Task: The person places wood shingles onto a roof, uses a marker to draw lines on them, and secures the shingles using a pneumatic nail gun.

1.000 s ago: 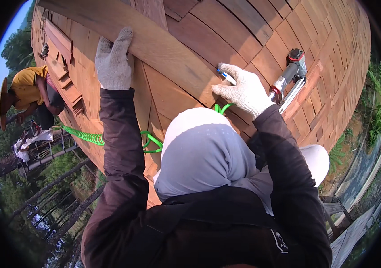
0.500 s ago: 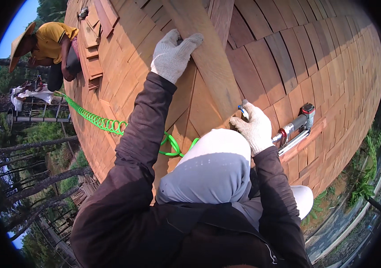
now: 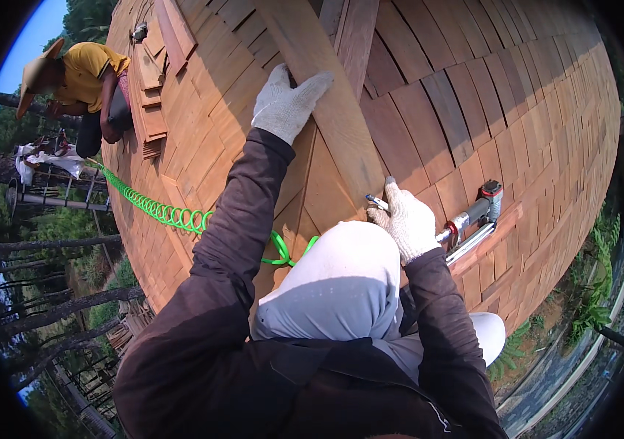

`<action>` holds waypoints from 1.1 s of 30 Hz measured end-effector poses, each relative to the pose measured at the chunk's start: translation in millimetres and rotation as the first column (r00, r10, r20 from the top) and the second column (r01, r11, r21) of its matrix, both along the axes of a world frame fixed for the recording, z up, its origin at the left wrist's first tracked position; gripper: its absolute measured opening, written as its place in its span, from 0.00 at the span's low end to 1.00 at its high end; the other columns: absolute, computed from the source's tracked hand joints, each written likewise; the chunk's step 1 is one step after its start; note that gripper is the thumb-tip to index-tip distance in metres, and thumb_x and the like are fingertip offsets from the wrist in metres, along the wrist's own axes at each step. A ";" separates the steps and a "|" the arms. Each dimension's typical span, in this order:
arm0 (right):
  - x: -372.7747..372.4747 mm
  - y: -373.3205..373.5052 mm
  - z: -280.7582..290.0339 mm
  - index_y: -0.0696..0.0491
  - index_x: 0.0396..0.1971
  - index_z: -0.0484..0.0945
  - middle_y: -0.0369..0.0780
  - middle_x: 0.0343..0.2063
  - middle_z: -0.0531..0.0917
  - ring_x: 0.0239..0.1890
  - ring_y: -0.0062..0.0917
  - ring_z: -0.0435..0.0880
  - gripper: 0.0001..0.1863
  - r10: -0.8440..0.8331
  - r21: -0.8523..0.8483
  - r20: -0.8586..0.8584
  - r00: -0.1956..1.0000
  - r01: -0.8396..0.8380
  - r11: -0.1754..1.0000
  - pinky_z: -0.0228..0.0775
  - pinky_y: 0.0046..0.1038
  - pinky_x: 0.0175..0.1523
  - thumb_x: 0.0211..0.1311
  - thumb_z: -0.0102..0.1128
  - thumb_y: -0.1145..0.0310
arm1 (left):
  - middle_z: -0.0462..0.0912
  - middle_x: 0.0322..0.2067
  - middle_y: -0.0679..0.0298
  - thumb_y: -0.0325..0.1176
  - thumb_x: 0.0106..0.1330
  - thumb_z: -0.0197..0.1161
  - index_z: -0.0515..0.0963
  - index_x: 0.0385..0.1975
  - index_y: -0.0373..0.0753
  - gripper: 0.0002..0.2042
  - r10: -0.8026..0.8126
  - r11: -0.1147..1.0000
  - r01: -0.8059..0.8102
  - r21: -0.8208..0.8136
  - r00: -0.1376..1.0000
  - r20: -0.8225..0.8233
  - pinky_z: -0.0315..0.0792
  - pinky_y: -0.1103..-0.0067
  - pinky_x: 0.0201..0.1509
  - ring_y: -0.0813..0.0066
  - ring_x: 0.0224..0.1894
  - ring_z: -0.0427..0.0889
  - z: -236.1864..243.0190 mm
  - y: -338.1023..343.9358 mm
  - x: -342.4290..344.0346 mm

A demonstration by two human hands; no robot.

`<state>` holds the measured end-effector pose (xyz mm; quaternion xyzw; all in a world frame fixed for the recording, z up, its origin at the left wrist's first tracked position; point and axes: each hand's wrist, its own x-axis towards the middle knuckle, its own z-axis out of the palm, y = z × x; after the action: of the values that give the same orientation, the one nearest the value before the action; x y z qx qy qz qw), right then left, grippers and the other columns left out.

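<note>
A long, flat wooden board [image 3: 323, 110] lies diagonally on the shingled roof [image 3: 447, 110]. My gloved left hand [image 3: 286, 106] grips its left edge, thumb on the upper face. At the board's lower end, my gloved right hand [image 3: 407, 219] holds a slim white-and-blue pen-like tool [image 3: 376, 201] between closed fingers. A nail gun [image 3: 476, 212] with a grey and red body lies just right of that hand. A green coiled hose [image 3: 169, 214] runs across the roof, passing under my left forearm. My bent knee, in pale grey trousers, is just below the board.
At the left, a person [image 3: 89, 77] in a yellow shirt and straw hat crouches beside loose shingle pieces [image 3: 149, 99]. Below them are a metal rack [image 3: 56, 186] with white cloth bundles. Trees [image 3: 49, 289] stand beyond the roof; ferns [image 3: 597, 256] grow below its right edge.
Since a second ago the view has turned, so the board appears steeper and the other person farther right. The pen-like tool in my right hand is now tilted flatter at the board's end.
</note>
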<state>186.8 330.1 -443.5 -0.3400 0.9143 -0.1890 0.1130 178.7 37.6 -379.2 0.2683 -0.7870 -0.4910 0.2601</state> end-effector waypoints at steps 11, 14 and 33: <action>-7.2 5.2 9.2 0.58 0.66 0.73 0.51 0.40 0.86 0.42 0.44 0.88 0.38 -0.011 -0.036 0.143 0.990 0.017 0.999 0.79 0.41 0.48 0.61 0.68 0.51 | 0.88 0.45 0.56 0.41 0.60 0.77 0.80 0.51 0.30 0.26 -0.062 0.968 0.094 0.231 0.988 -0.143 0.79 0.75 0.53 0.68 0.45 0.87 -14.6 10.8 -9.2; -27.6 15.7 15.3 0.59 0.64 0.76 0.49 0.41 0.89 0.41 0.34 0.90 0.33 -0.168 -0.238 0.367 0.915 0.267 0.934 0.79 0.32 0.49 0.67 0.66 0.50 | 0.89 0.43 0.59 0.37 0.61 0.77 0.81 0.50 0.29 0.23 -0.085 0.953 0.133 0.271 0.980 -0.181 0.79 0.78 0.49 0.73 0.42 0.87 -26.0 2.0 -7.0; -62.8 40.1 65.3 0.56 0.57 0.82 0.36 0.16 0.79 0.16 0.17 0.76 0.26 -0.013 -0.616 0.730 0.683 0.667 0.419 0.69 0.21 0.24 0.80 0.52 0.48 | 0.87 0.48 0.59 0.31 0.62 0.77 0.78 0.56 0.28 0.24 -0.080 0.938 0.146 0.316 0.974 -0.212 0.78 0.80 0.52 0.74 0.46 0.86 -18.0 1.9 -8.8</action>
<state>124.1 370.2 -378.2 -0.0553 0.6518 -0.7341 0.1820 170.0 39.5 -397.2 0.2124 -0.6786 -0.6536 0.2592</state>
